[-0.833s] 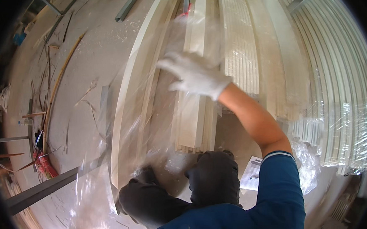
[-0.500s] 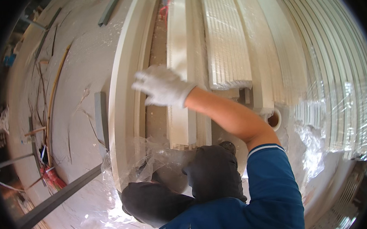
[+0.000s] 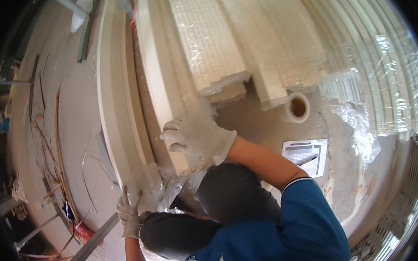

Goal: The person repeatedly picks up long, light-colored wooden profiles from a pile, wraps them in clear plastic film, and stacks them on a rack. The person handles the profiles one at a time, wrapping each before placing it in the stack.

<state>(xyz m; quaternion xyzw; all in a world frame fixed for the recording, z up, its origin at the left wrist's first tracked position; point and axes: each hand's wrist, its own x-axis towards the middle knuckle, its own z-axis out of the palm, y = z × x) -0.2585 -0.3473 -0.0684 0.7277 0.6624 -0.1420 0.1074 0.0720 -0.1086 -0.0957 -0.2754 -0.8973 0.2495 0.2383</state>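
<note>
The film (image 3: 171, 188) is glossy plastic, the cream profiles (image 3: 113, 86) smooth, the gloves (image 3: 201, 136) matt cloth.

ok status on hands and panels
Left white-gloved hand at near end of long cream panel. Right white-gloved hand over neighbouring long cream panel, contact unclear. Crumpled clear plastic film between.

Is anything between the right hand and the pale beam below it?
Nothing visible: the right hand is over the pale beam near its end, though contact is unclear. Clear film bunches beside that end.
</note>
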